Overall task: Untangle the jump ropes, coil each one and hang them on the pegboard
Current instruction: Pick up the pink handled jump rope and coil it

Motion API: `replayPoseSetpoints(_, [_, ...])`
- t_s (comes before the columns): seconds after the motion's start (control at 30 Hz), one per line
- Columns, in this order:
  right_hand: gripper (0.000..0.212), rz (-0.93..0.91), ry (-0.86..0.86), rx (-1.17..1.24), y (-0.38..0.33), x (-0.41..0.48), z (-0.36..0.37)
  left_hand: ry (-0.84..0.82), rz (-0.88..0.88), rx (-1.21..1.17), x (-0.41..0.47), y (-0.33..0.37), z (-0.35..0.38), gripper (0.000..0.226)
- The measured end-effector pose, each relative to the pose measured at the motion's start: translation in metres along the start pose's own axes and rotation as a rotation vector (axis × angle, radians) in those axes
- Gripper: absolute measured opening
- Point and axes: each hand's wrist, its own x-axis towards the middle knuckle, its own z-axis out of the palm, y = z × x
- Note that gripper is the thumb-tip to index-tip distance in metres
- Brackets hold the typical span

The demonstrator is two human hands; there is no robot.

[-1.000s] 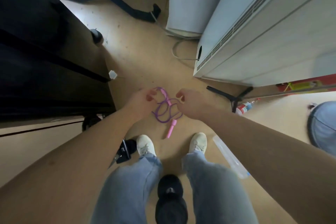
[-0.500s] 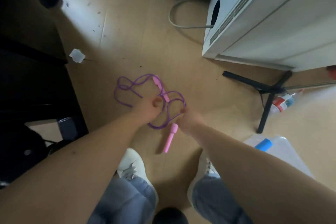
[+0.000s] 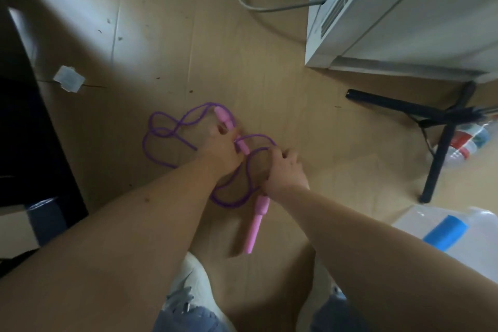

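Purple cord of a jump rope (image 3: pixel 167 140) lies in loose, crossing loops on the wooden floor (image 3: pixel 242 62), about the middle of it, just ahead of the person's white shoes (image 3: pixel 194 286). The left hand (image 3: pixel 221 151) has its fingers curled round the upper pink handle (image 3: pixel 223 117), which lies slanted on the floor and shows on both sides of the knuckles. The right hand (image 3: pixel 285 170) sits just beside it, fingers bent down and clenched on a loop of the cord (how many strands it pinches is hidden under the hand). The lower pink handle (image 3: pixel 256 224) sticks out from under the right wrist toward the near edge of the floor. Toward the far right corner stands a white unit (image 3: pixel 404 21) with a grey hose (image 3: pixel 258 5) curling out of it. Black tripod legs (image 3: pixel 431 127) spread at the right edge, a plastic bottle (image 3: pixel 469 140) beside them. A small white scrap (image 3: pixel 68 79) lies near the left edge.
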Motion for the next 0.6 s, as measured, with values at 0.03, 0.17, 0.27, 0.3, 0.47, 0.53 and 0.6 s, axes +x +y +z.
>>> replayPoseSetpoints(0.03, [0.077,-0.006,0.016,-0.017,0.001,0.002,0.0,-0.01,0.01,0.044,0.0,0.0,0.002,0.052])
replayPoseSetpoints(0.17, [0.065,-0.023,0.056,-0.043,0.001,0.007,-0.006,-0.115,0.0,0.147,-0.005,-0.002,0.007,0.041])
replayPoseSetpoints(0.27, [0.052,-0.013,0.095,-0.008,-0.001,0.009,-0.004,-0.077,-0.02,0.059,-0.013,-0.006,0.012,0.025])
replayPoseSetpoints(0.3, [0.045,-0.006,0.107,0.027,-0.002,0.01,-0.002,-0.033,-0.027,0.013,-0.015,-0.008,0.012,0.019])
replayPoseSetpoints(0.47, [0.035,0.062,0.106,0.29,-0.009,0.008,-0.009,0.083,-0.103,-0.147,-0.027,-0.003,-0.005,0.021])
replayPoseSetpoints(0.53, [0.037,0.045,0.114,0.332,-0.013,0.002,-0.021,0.099,-0.116,-0.177,-0.036,0.001,-0.016,0.029])
replayPoseSetpoints(0.6, [0.042,0.028,0.129,0.356,-0.019,-0.005,-0.036,0.112,-0.095,-0.237,-0.046,0.006,-0.028,0.042])
